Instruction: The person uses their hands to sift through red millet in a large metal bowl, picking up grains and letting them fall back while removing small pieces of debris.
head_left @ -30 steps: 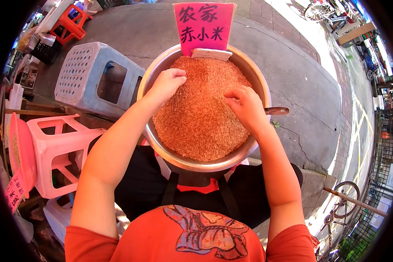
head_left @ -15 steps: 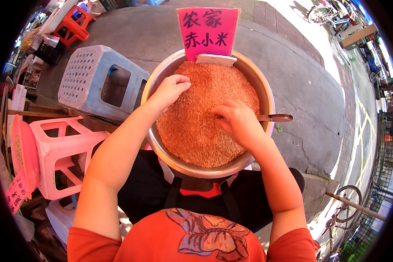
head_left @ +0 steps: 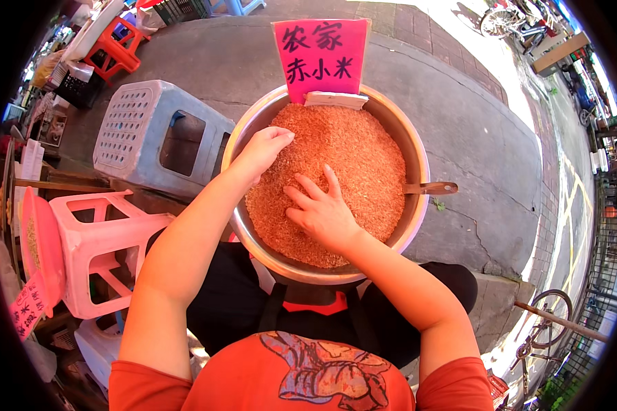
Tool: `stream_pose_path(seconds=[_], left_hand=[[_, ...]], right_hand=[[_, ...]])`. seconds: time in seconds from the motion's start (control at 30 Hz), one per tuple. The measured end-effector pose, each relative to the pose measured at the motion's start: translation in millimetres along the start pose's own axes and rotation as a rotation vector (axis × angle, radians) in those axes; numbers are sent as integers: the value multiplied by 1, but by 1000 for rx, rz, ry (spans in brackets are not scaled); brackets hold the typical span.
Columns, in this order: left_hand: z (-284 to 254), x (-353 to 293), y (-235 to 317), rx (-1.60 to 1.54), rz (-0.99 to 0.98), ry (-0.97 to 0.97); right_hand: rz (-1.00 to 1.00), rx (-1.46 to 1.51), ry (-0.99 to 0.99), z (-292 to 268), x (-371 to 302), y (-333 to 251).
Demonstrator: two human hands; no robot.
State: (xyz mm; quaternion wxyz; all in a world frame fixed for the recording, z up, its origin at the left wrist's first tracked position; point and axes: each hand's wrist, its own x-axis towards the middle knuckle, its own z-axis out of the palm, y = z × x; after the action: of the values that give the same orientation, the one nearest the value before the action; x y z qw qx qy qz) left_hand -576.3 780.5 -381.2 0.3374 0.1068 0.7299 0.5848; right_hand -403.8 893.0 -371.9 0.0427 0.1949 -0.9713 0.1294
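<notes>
A wide metal basin in front of me is heaped with small reddish-brown grain. Over the left part of the heap, my left hand has thumb and forefinger pinched together; whatever might be between them is too small to make out. Fingers spread, my right hand rests at the surface of the grain near the middle and holds nothing. The brown handle of a utensil sticks out over the right rim, its other end buried in the grain.
A pink sign with dark writing stands at the basin's far edge, a whitish block at its foot. To the left are a grey-blue plastic stool, an upturned pink stool and a pink tub. Bicycles stand right.
My right hand has moved left and nearer to me across the grain, its curled fingers now spread. My left hand stays pinched in nearly the same place. The view has shifted slightly.
</notes>
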Motion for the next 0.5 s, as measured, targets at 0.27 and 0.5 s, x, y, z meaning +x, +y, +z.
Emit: stream_pose_path(seconds=[0.27, 0.5], left_hand=[[-13, -5, -9, 62, -129, -78], [-4, -6, -1, 203, -128, -59]], right_hand=[[185, 473, 206, -64, 6, 44], [1032, 794, 253, -44, -29, 138]])
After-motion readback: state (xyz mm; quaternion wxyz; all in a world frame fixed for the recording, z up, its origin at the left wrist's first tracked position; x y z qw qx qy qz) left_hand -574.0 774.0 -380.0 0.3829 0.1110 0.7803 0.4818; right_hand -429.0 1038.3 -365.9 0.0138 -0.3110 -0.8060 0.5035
